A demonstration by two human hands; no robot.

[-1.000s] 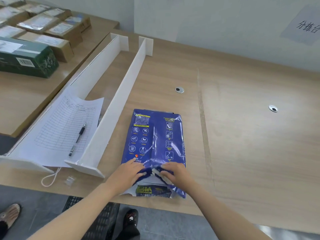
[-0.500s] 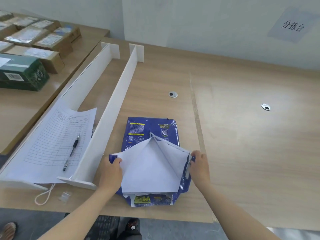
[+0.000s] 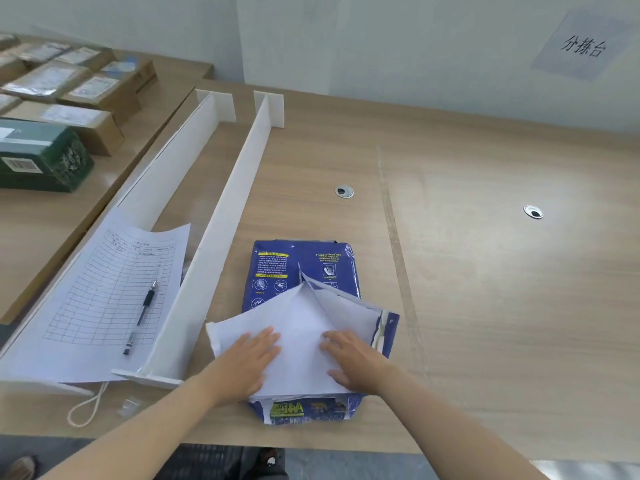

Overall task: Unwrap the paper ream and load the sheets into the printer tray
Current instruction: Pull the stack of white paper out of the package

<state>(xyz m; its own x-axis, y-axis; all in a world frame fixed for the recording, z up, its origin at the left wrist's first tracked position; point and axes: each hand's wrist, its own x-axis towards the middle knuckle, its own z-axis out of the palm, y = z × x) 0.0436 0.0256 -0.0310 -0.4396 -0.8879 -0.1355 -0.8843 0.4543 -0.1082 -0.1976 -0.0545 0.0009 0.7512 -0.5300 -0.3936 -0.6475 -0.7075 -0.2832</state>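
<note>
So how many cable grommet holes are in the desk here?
2: one grommet beyond the blue paper ream, the other grommet farther right. More may lie outside the frame.

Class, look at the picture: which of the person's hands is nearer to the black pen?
Left. The left hand lies flat on the ream's opened wrapper, just across the white divider from the pen; the right hand lies farther right.

I'm at a big wood-grain desk (image 3: 485,306) with two round cable grommets (image 3: 344,191) in it, pushed against a plain pale wall (image 3: 398,46). There's a paper sign (image 3: 583,46) stuck up on the far right. To my left sits a second wooden table (image 3: 31,223), slightly lower. Grey floor (image 3: 346,465) below the near edge. Soft light glare on the right side of the desk.
</note>
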